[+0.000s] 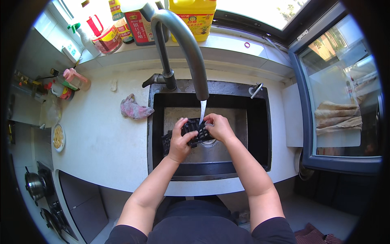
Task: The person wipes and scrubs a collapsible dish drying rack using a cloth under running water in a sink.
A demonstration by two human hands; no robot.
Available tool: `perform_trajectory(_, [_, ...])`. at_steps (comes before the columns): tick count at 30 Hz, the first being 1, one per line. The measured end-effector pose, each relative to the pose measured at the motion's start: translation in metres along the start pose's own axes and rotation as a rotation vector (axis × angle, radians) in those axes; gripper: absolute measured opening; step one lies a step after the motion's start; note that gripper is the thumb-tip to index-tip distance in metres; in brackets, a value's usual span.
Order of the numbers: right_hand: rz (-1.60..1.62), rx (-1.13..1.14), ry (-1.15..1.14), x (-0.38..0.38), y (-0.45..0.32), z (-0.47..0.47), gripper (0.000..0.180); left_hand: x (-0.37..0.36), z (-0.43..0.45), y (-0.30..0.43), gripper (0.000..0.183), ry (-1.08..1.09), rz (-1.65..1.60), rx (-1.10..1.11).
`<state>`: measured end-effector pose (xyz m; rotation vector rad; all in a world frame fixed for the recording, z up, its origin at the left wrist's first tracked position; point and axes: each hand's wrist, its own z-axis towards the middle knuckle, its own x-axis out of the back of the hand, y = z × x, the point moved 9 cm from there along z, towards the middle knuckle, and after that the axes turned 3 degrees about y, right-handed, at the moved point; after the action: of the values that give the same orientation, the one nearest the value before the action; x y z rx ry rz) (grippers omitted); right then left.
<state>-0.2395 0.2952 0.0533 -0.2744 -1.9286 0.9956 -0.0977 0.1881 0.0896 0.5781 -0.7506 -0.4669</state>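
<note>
Over the black sink, my left hand grips a black slotted plastic part by its left side, thumb across the top. My right hand has its bent fingertips on the part's right end; a small greyish patch there is too small to tell apart from wet plastic or a scrap of cloth. Water runs from the dark gooseneck faucet onto the part between both hands. A second black gridded piece rests at the sink's left wall, partly behind my left hand. Below lies the drain.
A crumpled pinkish-grey rag lies left of the sink. Bottles and a yellow jug line the sill. The opened window sash juts in at right. A plate of food sits at far left, above a steel pot.
</note>
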Motion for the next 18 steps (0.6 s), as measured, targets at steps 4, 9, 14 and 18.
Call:
perform_trajectory(4, [0.169,-0.114,-0.023,-0.011,0.018,-0.009,0.026,0.029,-0.015,-0.021,0.051,0.185,0.202,0.277])
perform_trajectory(9, [0.297,-0.179,0.123,-0.011,0.029,-0.016,0.022,0.020,-0.073,-0.083,0.011,0.364,-0.731,1.136])
perform_trajectory(14, [0.381,-0.189,0.151,-0.016,0.037,-0.021,0.022,0.026,-0.067,-0.069,0.052,0.114,-0.478,1.305])
perform_trajectory(18, [-0.009,0.051,0.309,-0.005,-0.004,-0.045,0.029,0.010,-0.081,-0.062,0.077,-0.031,-0.370,1.375])
